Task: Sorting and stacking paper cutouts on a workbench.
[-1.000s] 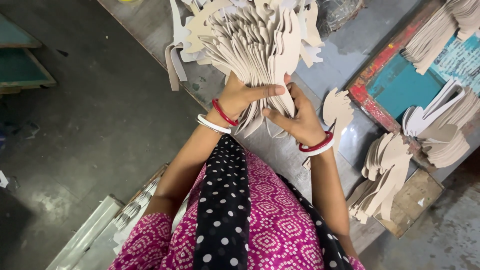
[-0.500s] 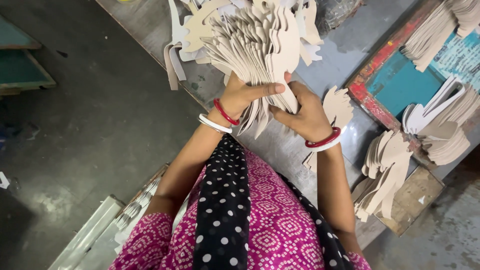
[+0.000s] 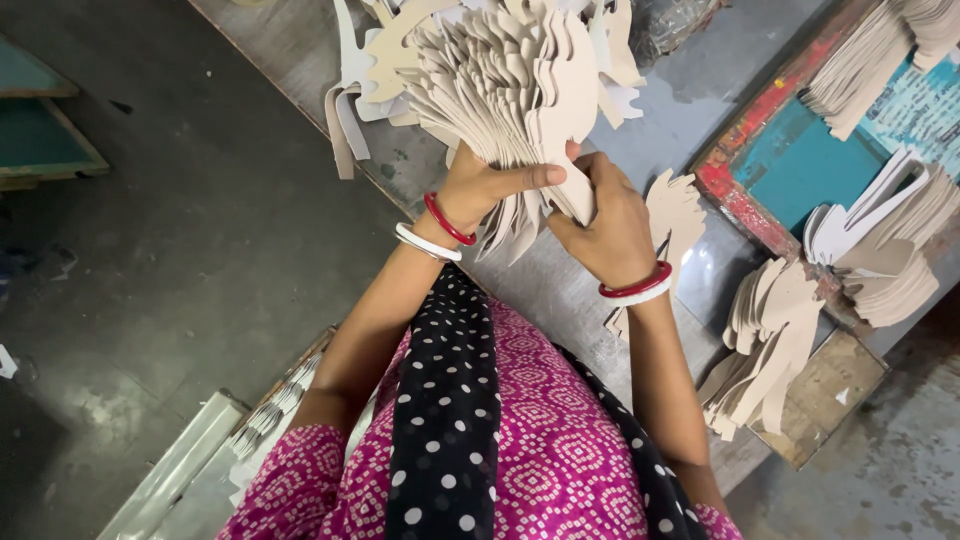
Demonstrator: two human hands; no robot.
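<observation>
Head view, upper middle of the frame: our left hand (image 3: 480, 188) and right hand (image 3: 605, 225) both grip the fanned bundle of beige cutouts (image 3: 510, 90) above the table (image 3: 690, 110), keeping the edges aligned.

Both hands grip a fanned bundle of beige cut-outs (image 3: 510, 90) above the grey table (image 3: 690, 110): left hand (image 3: 480, 185), right hand (image 3: 605, 220). More stacks (image 3: 765, 350) lie right.

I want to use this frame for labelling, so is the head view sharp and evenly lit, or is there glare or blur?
Head view: the fanned stack of beige cut-outs and both hands, left hand and right hand, look sharp; soft glare on the grey table; floor at left is darker; edges bend slightly.
</observation>
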